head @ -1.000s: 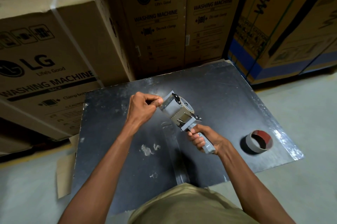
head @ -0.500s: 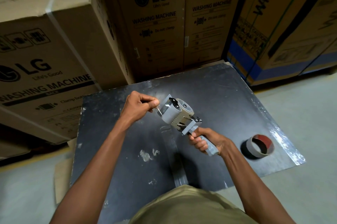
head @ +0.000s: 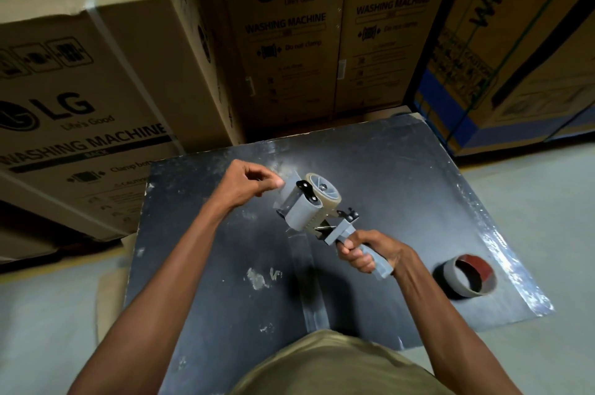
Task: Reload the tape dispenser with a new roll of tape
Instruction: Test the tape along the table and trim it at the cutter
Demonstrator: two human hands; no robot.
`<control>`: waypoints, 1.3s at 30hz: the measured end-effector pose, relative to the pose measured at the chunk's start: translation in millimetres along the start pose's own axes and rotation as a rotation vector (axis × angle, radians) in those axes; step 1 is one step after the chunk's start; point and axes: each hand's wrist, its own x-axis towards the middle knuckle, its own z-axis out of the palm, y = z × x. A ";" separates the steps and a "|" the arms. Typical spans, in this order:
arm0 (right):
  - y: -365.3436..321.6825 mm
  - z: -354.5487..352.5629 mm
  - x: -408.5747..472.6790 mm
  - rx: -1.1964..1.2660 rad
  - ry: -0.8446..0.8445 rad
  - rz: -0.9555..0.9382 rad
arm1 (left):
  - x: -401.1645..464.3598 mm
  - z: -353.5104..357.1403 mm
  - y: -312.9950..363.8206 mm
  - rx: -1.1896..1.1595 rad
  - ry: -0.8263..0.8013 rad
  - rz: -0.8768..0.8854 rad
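— Cartons of washing machines stand behind the dark board on the floor. Where is the tape dispenser relative to this board?

— It is held above the middle of the board, not touching it. Its long axis goes from the handle, low and to the right, up to the new roll and the front plate, to the left.

— Which hand is nearer to the front end?

— The left hand. Its thumb and finger are pinched together just beside the front plate, I think on the free end of the tape, but this end is too thin to see. The right hand is closed around the handle.

— Is there room for pulling?

— Yes, to the left the board is bare. The old core lies near the right edge, well apart from both hands.
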 end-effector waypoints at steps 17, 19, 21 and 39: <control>-50.5 -43.8 50.4 0.200 0.561 -0.207 | 6.9 41.9 -111.4 -0.148 0.184 -0.322; -55.5 -49.7 57.0 0.172 0.617 -0.239 | 8.2 48.0 -114.5 -0.138 0.183 -0.319; -57.9 -55.2 62.5 0.139 0.674 -0.267 | 9.6 55.7 -115.7 -0.123 0.168 -0.314; -49.3 -63.9 73.9 -0.006 0.765 -0.268 | 8.7 77.3 -119.5 0.010 0.059 -0.296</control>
